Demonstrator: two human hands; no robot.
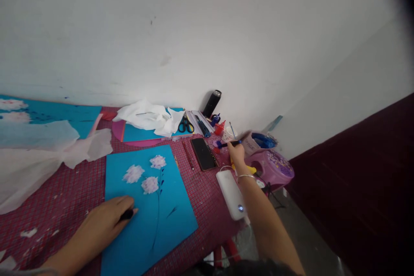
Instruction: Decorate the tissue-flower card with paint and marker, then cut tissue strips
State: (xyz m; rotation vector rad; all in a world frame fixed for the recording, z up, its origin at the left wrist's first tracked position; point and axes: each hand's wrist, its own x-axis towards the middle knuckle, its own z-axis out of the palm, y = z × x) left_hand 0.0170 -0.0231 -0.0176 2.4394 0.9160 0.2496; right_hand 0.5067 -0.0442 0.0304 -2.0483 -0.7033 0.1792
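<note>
A blue paper sheet [145, 211] with three white-purple tissue flowers [150, 184] and painted dark stems lies on the red checked table [64, 207]. My left hand [108, 220] rests on the sheet's left edge, fingers curled around a small black object. My right hand [237, 153] reaches to the far right, pinching a thin paintbrush [230, 143] with a dark handle. The brush tip points toward the small paint bottles [217, 123]. A silver bangle circles my right wrist.
A black phone [203, 154], white power bank [231, 194], scissors [185, 125], black flask [211, 102], paper cup [230, 133] and crumpled white tissue [148, 117] lie along the table. A purple stool [274, 166] holding a blue-paint tub [261, 141] stands right. More blue paper [48, 114] lies left.
</note>
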